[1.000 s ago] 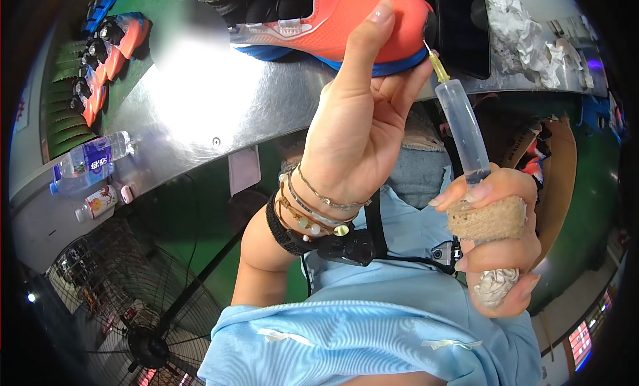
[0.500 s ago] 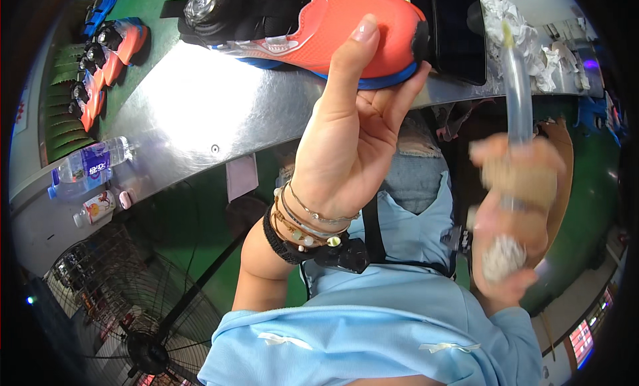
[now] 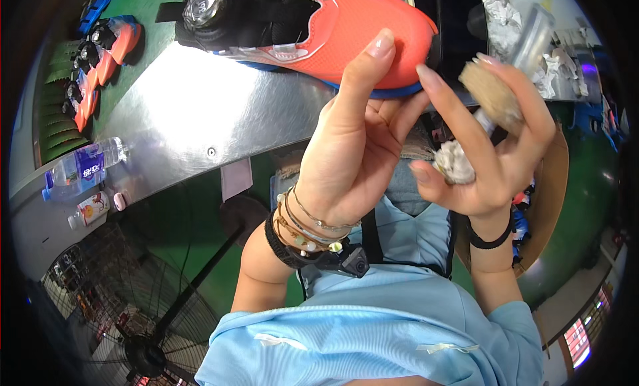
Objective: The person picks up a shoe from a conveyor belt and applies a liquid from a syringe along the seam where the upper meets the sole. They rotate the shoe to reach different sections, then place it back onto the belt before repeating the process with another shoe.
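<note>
The shoe [image 3: 333,33], coral over a blue sole [image 3: 396,92], is at the near edge of the desk [image 3: 266,116], toe to the right; whether its sole rests on the metal is hidden. The left grip [image 3: 356,146] is closed on the toe, thumb pressed on top, fingers under the sole. The right grip [image 3: 492,176] is half open beside the toe: it has a beige pad [image 3: 491,96] lodged between two spread fingers and a grey-white wad [image 3: 456,163] tucked by the thumb. A clear tube [image 3: 532,40] behind it is blurred, and I cannot tell whether the hand touches it. The shoe should handle as fairly light, with a firm sole and a softer upper that may dent under a hard thumb; the smooth coral skin could be a little slippery. Toe and sole together look the surest hold; the clear dial [image 3: 203,10] is probably the part to spare. As for writing, the dial carries small marks too fine to read, the bottle [image 3: 68,178] at left has a purple label [image 3: 90,165] with pale characters, and the small bottle [image 3: 92,208] wears a white label with red and orange printing, too small to make out.
</note>
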Motion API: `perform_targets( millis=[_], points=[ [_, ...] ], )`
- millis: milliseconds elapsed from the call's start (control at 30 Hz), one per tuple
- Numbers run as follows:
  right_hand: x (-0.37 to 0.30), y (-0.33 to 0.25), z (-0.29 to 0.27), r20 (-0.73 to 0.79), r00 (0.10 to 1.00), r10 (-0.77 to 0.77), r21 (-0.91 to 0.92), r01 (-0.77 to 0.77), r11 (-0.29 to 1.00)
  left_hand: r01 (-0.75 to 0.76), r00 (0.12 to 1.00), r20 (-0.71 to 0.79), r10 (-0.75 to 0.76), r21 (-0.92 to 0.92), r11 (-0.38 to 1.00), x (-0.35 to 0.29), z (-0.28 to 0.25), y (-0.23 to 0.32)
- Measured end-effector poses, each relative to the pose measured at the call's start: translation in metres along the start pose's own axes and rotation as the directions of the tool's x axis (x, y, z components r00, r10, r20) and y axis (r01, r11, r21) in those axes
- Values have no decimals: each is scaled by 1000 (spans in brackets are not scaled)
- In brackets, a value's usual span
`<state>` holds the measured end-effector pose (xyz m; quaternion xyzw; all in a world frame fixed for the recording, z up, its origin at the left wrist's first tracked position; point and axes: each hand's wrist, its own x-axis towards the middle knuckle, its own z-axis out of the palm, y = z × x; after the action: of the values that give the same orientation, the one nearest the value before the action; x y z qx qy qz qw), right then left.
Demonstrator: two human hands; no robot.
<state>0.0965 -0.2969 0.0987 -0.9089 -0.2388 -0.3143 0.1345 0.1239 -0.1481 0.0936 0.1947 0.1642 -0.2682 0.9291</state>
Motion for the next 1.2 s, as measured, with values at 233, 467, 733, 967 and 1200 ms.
perform_targets(
  millis=[233,467,733,967,1200],
  points=[
    [-12,22,-18,-155,975,160,3,-161,987,-36,992,-109,55,167,985,12,1,16],
    [-48,25,-16,5,986,169,46,-169,985,-302,940,-138,312,93,949,98,-81,234],
    [-50,4,23,266,957,119,-109,-93,990,-288,222,376,900,907,-308,106,-115,258],
    [-36,4,31,368,927,69,-70,-47,996,50,716,517,469,632,-773,128,-43,162],
    [-51,28,4,286,939,193,134,-239,962,154,867,293,403,611,-777,213,-6,131]
  ],
)
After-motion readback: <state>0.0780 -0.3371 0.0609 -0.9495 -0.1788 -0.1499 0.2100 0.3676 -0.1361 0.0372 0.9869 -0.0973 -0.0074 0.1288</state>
